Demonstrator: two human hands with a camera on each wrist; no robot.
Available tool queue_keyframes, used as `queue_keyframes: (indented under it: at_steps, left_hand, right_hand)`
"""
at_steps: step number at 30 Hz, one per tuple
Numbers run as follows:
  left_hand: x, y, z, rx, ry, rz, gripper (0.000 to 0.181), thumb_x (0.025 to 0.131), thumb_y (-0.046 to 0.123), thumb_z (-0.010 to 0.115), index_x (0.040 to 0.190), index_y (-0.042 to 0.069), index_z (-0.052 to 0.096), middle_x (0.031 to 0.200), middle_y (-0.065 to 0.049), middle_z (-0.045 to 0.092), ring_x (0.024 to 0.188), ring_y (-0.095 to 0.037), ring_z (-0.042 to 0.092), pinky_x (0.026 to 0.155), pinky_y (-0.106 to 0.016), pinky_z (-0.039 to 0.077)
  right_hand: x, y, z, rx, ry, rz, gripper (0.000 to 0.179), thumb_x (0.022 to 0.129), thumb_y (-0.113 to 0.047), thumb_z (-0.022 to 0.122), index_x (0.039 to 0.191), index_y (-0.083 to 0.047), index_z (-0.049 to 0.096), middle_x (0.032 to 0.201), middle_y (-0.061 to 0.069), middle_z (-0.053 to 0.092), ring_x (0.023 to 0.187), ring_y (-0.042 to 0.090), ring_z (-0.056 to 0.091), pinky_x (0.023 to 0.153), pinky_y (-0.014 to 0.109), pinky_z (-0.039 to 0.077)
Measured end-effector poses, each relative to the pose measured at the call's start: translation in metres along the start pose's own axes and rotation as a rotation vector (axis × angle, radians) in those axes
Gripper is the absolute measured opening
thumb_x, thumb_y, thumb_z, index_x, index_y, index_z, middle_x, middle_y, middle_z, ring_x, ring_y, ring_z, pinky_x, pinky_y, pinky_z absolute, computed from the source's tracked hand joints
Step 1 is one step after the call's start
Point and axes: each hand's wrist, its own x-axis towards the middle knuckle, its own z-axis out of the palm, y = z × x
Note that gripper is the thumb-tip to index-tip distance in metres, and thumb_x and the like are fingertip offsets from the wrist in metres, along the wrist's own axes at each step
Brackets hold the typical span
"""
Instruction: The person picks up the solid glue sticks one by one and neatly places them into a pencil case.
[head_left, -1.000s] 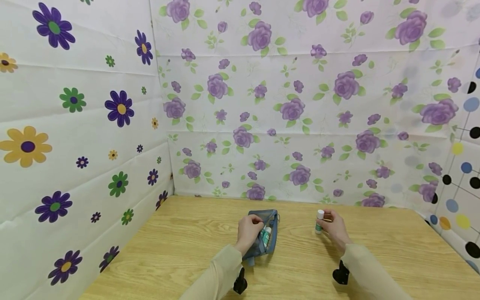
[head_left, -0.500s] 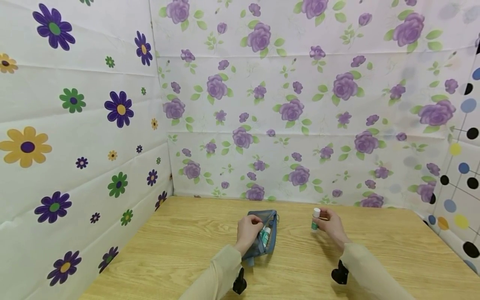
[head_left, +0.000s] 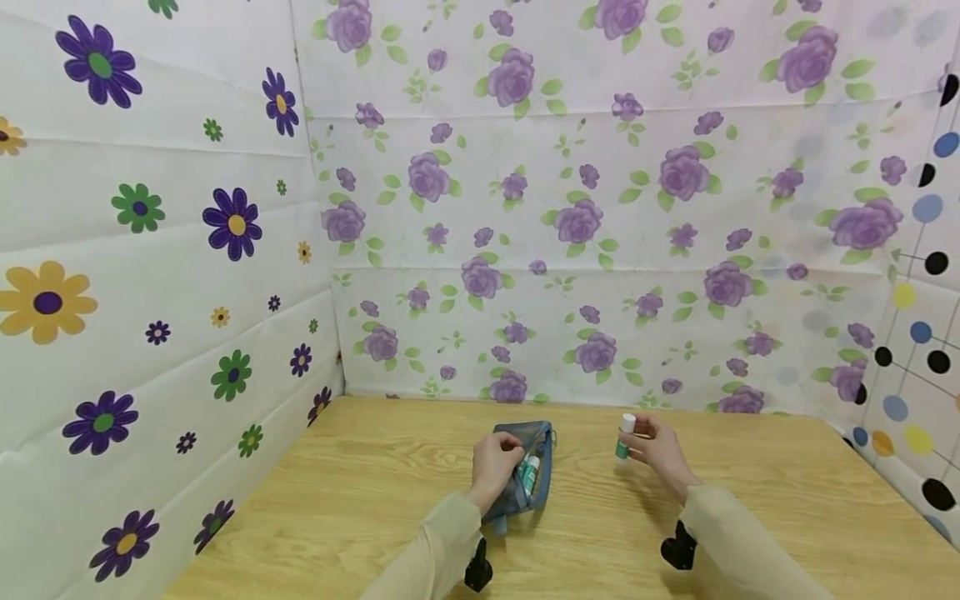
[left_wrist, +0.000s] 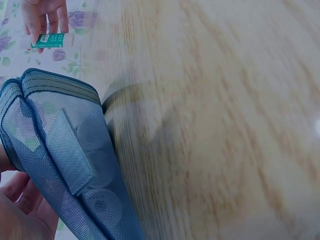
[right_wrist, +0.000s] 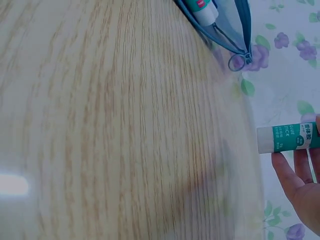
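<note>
My right hand (head_left: 660,457) pinches a glue stick (head_left: 626,435) between thumb and fingers, to the right of a pouch. The stick has a green label and a white cap; it stands nearly upright, cap up. Whether its base touches the table is unclear. My left hand (head_left: 493,468) grips the left side of the blue mesh pouch (left_wrist: 82,150), whose mouth gapes upward. Inside the pouch lies at least one more glue stick (head_left: 532,475), white cap toward the far end. The left fingertips are partly hidden by the pouch in the left wrist view.
Both hands work over a wood-grain table (head_left: 360,500). A floral cloth (head_left: 480,208) hangs along its back edge, and a second one (head_left: 187,292) stands at the left. A ring (right_wrist: 236,62) hangs at the pouch's far end.
My right hand has carried the glue stick a little to the left, toward the pouch. The left hand and pouch have stayed nearly still, while the view has shifted slightly.
</note>
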Motion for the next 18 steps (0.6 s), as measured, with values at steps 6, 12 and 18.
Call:
queue_keyframes:
  at_steps: [6,12,18]
  left_hand:
    - [0.0027,0.0000,0.0007,0.031,-0.011,-0.065,0.005,0.080,0.002,0.062,0.080,0.003,0.067,0.070,0.001,0.057,0.060,-0.013,0.051,0.055,-0.030,0.044]
    - [0.0026,-0.0005,0.0008,0.033,-0.013,-0.064,0.006,0.080,0.002,0.062,0.082,0.001,0.067,0.070,0.001,0.057,0.060,-0.013,0.051,0.054,-0.030,0.043]
    - [0.0030,-0.0023,0.0014,0.026,-0.012,-0.063,0.005,0.080,0.002,0.062,0.082,0.001,0.067,0.070,0.002,0.056,0.059,-0.013,0.051,0.054,-0.030,0.043]
  right_hand:
    - [-0.0005,-0.0012,0.0039,0.034,-0.007,0.012,0.040,0.088,-0.002,0.057,0.121,0.011,0.038,0.112,0.024,0.047,0.095,0.027,0.054,0.082,0.044,0.043]
    - [-0.0028,-0.0019,0.0062,0.036,-0.016,0.008,0.039,0.088,-0.002,0.056,0.120,0.011,0.039,0.112,0.024,0.047,0.095,0.027,0.054,0.081,0.044,0.043]
    - [-0.0023,-0.0010,0.0067,0.041,-0.014,0.010,0.040,0.088,-0.003,0.057,0.121,0.011,0.039,0.113,0.024,0.047,0.094,0.025,0.055,0.080,0.041,0.044]
